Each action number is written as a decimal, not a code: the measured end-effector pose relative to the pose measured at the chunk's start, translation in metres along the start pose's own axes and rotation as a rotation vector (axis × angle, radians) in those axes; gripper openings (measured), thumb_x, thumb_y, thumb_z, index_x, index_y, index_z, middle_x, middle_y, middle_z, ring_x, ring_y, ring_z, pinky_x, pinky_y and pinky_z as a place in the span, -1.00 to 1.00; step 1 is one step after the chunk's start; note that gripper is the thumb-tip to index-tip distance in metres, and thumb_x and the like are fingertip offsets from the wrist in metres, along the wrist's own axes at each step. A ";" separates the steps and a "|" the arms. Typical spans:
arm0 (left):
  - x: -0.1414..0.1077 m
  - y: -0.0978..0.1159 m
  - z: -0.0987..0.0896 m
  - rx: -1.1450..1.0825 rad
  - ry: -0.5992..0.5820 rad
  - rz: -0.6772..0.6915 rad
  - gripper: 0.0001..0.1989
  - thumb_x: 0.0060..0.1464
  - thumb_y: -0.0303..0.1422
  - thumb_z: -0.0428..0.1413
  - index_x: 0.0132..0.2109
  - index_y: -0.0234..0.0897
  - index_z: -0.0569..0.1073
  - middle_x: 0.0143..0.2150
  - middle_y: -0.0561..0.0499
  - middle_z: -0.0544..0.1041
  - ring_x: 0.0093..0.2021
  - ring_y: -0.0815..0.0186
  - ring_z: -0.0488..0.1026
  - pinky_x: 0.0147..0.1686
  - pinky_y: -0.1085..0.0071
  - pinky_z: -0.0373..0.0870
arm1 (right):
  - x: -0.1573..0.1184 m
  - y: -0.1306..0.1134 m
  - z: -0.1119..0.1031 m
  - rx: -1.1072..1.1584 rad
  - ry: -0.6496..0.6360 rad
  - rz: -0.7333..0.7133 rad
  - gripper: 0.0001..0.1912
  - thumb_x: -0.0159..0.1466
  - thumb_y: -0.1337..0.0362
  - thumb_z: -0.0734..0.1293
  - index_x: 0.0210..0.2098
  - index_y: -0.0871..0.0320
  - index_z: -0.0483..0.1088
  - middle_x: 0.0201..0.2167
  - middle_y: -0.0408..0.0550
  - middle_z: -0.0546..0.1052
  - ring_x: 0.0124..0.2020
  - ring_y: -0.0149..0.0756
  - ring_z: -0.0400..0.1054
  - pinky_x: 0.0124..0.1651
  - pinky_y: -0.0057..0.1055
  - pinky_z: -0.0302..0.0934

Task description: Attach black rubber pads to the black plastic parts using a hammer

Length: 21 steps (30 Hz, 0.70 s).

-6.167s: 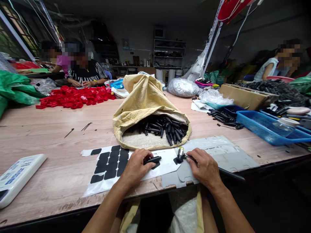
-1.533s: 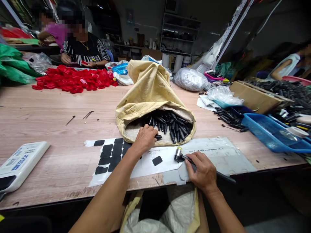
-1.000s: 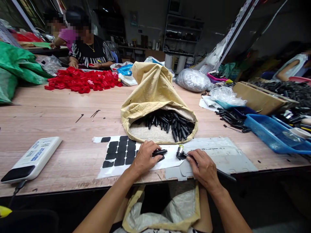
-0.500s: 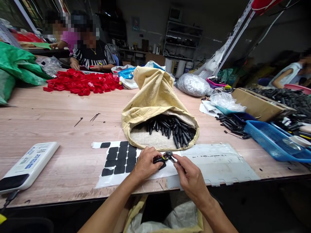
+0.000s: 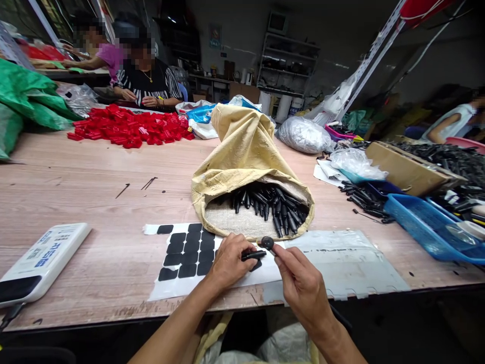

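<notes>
My left hand (image 5: 232,259) is closed on a black tubular piece (image 5: 254,255) above the white sheet with black rounded stickers (image 5: 186,257). Just to its right, my right hand (image 5: 301,275) pinches a small tool with a round dark head (image 5: 267,243). A small gap separates the round head from the black piece. Beyond both hands lies a yellow woven sack (image 5: 246,146), its mouth facing me, with many black tapered pieces (image 5: 282,207) inside. A grey translucent sheet (image 5: 348,263) lies flat on the right.
A white device (image 5: 45,260) with a cable lies at left. Red pieces (image 5: 129,126) are heaped farther back, where people sit. Blue trays (image 5: 424,227) and more black parts (image 5: 364,199) fill the right side. A green sack (image 5: 34,96) is at far left.
The tool's round head has come away from the black piece, which now shows more clearly in my left hand. The view has shifted slightly. Across the table, a person's hands have moved.
</notes>
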<state>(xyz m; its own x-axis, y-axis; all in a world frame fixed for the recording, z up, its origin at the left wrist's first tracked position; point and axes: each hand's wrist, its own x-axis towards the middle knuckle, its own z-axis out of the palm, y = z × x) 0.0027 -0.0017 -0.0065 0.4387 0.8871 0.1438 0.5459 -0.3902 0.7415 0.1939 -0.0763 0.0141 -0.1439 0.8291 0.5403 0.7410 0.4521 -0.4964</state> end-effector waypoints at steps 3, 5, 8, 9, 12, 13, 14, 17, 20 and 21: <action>0.000 0.000 0.000 0.002 0.009 0.004 -0.86 -0.02 -0.46 0.29 -0.25 -0.18 0.58 -0.26 0.04 0.52 -0.13 0.19 0.35 -0.13 0.28 0.20 | -0.004 0.001 0.001 -0.015 -0.007 0.013 -0.55 0.42 0.42 0.17 0.24 0.02 0.32 -0.19 0.01 0.49 -0.15 -0.26 0.44 -0.08 -0.36 0.38; 0.000 0.000 0.001 0.012 0.013 0.011 -0.87 -0.02 -0.45 0.29 -0.26 -0.19 0.58 -0.27 0.04 0.51 -0.14 0.20 0.35 -0.13 0.28 0.20 | -0.008 0.004 0.003 -0.041 -0.055 0.038 -0.58 0.43 0.41 0.16 0.22 0.03 0.34 -0.22 -0.01 0.49 -0.20 -0.29 0.44 -0.13 -0.38 0.37; 0.000 0.000 0.001 0.021 0.019 0.015 -0.87 -0.02 -0.46 0.28 -0.26 -0.19 0.57 -0.28 0.05 0.51 -0.14 0.20 0.34 -0.14 0.28 0.20 | -0.009 0.010 0.000 -0.067 -0.049 0.073 -0.62 0.43 0.36 0.18 0.19 0.04 0.37 -0.22 -0.02 0.50 -0.21 -0.30 0.44 -0.14 -0.40 0.35; 0.000 0.000 0.001 0.021 0.019 0.015 -0.86 -0.01 -0.46 0.28 -0.25 -0.19 0.57 -0.28 0.04 0.51 -0.14 0.20 0.34 -0.14 0.29 0.20 | -0.008 0.012 -0.003 -0.076 -0.023 0.082 -0.63 0.42 0.36 0.20 0.18 0.04 0.37 -0.20 -0.02 0.50 -0.19 -0.29 0.44 -0.11 -0.39 0.35; 0.000 -0.001 0.000 0.008 0.005 0.012 -0.86 0.03 -0.43 0.29 -0.21 -0.18 0.58 -0.28 0.05 0.50 -0.14 0.21 0.34 -0.13 0.28 0.20 | -0.008 0.022 -0.015 -0.118 0.028 0.086 -0.66 0.41 0.34 0.22 0.14 0.03 0.40 -0.15 -0.03 0.52 -0.12 -0.27 0.45 -0.05 -0.38 0.33; 0.000 -0.001 -0.001 -0.004 -0.005 0.016 -0.86 0.06 -0.41 0.28 -0.19 -0.18 0.59 -0.27 0.05 0.50 -0.14 0.21 0.34 -0.12 0.28 0.20 | -0.009 0.028 -0.018 -0.139 0.022 0.081 -0.68 0.41 0.34 0.22 0.11 0.03 0.41 -0.15 -0.04 0.52 -0.12 -0.27 0.45 -0.05 -0.38 0.32; 0.000 -0.002 -0.001 -0.017 -0.018 0.024 -0.87 0.10 -0.39 0.26 -0.16 -0.17 0.59 -0.26 0.05 0.50 -0.13 0.21 0.34 -0.11 0.28 0.20 | -0.011 0.034 -0.021 -0.169 0.009 0.073 -0.70 0.41 0.34 0.23 0.09 0.04 0.42 -0.16 -0.04 0.52 -0.12 -0.27 0.44 -0.06 -0.37 0.32; 0.000 -0.005 -0.003 -0.039 -0.045 0.058 -0.87 0.24 -0.34 0.16 -0.10 -0.16 0.58 -0.21 0.05 0.51 -0.11 0.22 0.35 -0.08 0.26 0.20 | -0.020 0.053 -0.027 -0.288 -0.045 0.027 -0.75 0.40 0.35 0.23 0.01 0.06 0.46 -0.23 -0.04 0.51 -0.16 -0.22 0.41 -0.08 -0.29 0.29; 0.000 -0.007 -0.003 -0.019 -0.055 0.080 -0.83 0.31 -0.32 0.08 -0.09 -0.17 0.57 -0.20 0.04 0.51 -0.10 0.21 0.34 -0.07 0.25 0.18 | -0.021 0.060 -0.029 -0.355 -0.078 0.003 -0.78 0.37 0.36 0.25 -0.06 0.08 0.48 -0.25 -0.01 0.51 -0.14 -0.14 0.36 -0.06 -0.18 0.24; 0.000 -0.007 -0.002 -0.010 -0.058 0.086 -0.82 0.33 -0.31 0.06 -0.09 -0.17 0.56 -0.20 0.04 0.51 -0.11 0.21 0.33 -0.07 0.24 0.18 | -0.018 0.059 -0.030 -0.349 -0.084 0.008 -0.78 0.36 0.35 0.27 -0.06 0.07 0.48 -0.22 -0.01 0.51 -0.12 -0.12 0.34 -0.05 -0.16 0.23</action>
<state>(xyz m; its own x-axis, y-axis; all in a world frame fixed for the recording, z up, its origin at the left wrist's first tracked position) -0.0034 0.0014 -0.0106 0.5241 0.8346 0.1694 0.4972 -0.4614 0.7348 0.2595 -0.0743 -0.0048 -0.1793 0.8630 0.4724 0.9198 0.3175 -0.2308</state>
